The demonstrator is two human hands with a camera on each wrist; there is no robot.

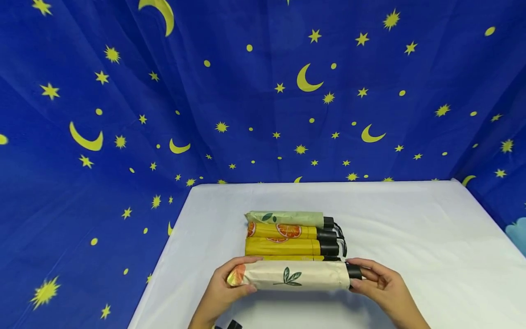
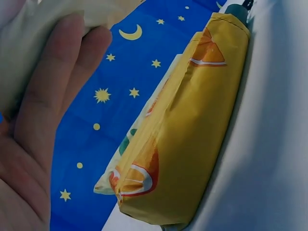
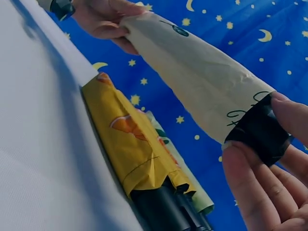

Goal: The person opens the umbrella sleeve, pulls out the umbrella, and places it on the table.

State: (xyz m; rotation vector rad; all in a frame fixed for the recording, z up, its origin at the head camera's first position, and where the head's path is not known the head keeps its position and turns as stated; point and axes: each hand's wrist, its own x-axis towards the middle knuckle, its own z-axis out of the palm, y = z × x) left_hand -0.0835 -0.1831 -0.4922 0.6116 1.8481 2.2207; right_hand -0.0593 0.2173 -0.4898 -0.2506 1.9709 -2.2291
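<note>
Before you stands a table covered in wrinkled white cloth. Lying on it near its middle, side by side, you have a pale green, leaf-printed folded umbrella and yellow folded umbrellas with orange-slice prints, black handles towards your right.

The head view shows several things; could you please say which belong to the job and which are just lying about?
Likely the job:
cream folded umbrella, leaf-printed fabric, held by left grip and right grip
yellow folded umbrellas with black ends
pale green folded umbrella

Just surroundings:
white cloth tabletop
blue star-printed curtain
</note>
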